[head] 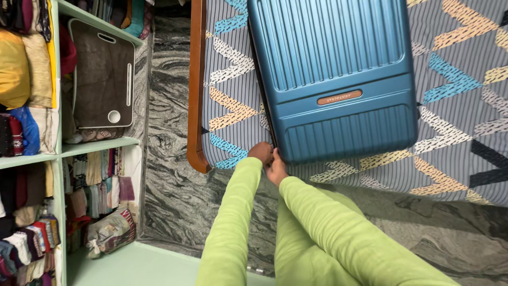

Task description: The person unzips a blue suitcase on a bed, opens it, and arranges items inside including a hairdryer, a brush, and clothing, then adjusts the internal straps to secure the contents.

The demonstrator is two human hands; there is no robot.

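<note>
Both hands meet at the near left corner of the teal-blue ribbed hard-shell suitcase (333,74), at the point where its dark side seam ends. Left hand (261,152) is curled with its knuckles up, pressed against the corner edge; its fingers are bent inward, but whatever they pinch is hidden under the hand, so I cannot tell what, if anything, is grasped. Right hand (275,168) sits just below and touching the left, fingers folded toward the same corner; its grip likewise cannot be read from here. Both arms wear bright lime-green long sleeves (317,222) and converge from the lower edge of view.

Position of the suitcase: lying flat and closed on the bed, on the grey striped bedspread with coloured zigzag patches (455,106). An oval copper-coloured badge (339,97) sits across the shell's lower band.

Surroundings: a brown curved wooden bed frame (196,79) borders the bedspread on the left. Grey veined marble floor (169,175) runs between the bed and a pale green open shelf unit (98,145). 1 brown lap tray with a round cut-out (103,79) stands in the upper compartment; folded clothes (32,249) fill the others.
</note>
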